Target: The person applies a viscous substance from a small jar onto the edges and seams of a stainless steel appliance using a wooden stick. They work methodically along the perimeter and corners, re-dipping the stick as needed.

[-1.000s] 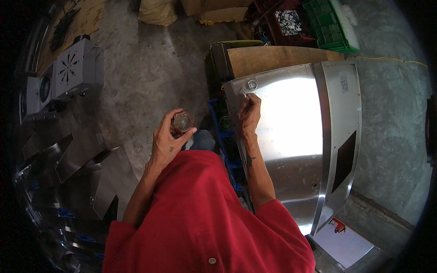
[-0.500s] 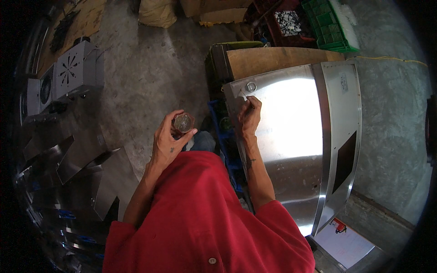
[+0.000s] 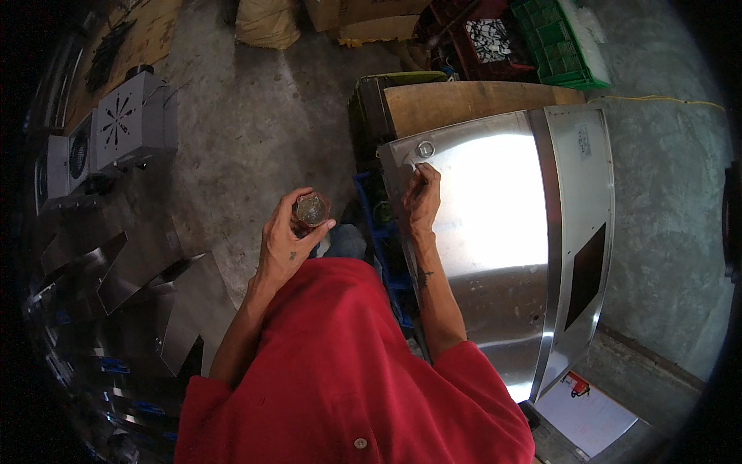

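Note:
My left hand (image 3: 280, 236) is closed around a small faceted cup or jar (image 3: 312, 209), seen from its top. A greyish-brown surface shows inside the reddish rim. My right hand (image 3: 422, 199) is at the near-left corner area of a shiny metal panel (image 3: 506, 298). Its fingers are pinched together, pointing away from me. Something small and pale shows at the fingertips, too small to name. Just beyond them, a round ring-shaped metal piece (image 3: 425, 149) sits on the panel.
Beneath the panel's left edge stands a blue crate (image 3: 379, 224). A wooden board (image 3: 487, 100) lies beyond the panel. Green crates (image 3: 560, 42), a cardboard box (image 3: 379, 15) and a sack (image 3: 267, 22) are farther off. Metal sheets (image 3: 131, 271) and a grey fan unit (image 3: 127, 120) are at left.
My right hand has shifted very slightly, its fingers still by the ring-shaped piece. My left hand keeps the cup or jar in nearly the same place.

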Available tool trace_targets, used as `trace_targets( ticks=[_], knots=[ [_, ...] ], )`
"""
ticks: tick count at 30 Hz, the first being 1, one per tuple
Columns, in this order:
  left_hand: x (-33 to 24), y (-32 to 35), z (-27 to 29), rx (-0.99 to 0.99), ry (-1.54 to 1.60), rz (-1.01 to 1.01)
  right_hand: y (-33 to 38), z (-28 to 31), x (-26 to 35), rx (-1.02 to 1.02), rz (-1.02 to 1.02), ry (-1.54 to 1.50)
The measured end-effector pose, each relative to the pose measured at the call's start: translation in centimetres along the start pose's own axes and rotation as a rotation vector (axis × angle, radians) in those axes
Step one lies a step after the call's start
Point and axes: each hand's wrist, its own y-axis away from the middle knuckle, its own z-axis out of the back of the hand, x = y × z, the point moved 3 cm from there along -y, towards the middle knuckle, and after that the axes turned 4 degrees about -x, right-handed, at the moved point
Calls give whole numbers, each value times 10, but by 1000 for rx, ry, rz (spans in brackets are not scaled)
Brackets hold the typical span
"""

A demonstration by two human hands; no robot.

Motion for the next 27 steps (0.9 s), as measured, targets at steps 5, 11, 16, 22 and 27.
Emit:
trace_targets(
  ticks=[5, 11, 16, 22, 27],
  knots=[
    [0, 0, -1, 4, 22, 14, -3, 1, 3, 2, 30, 11],
    [-1, 1, -1, 8, 13, 2, 4, -2, -8, 59, -76, -48],
    [-4, -2, 0, 24, 22, 23, 1, -1, -5, -36, -6, -37],
    [-2, 0, 1, 15, -9, 2, -28, 6, 10, -328, 7, 12],
    [-3, 3, 2, 14, -29, -27, -59, 5, 4, -386, 126, 161]
  ],
)
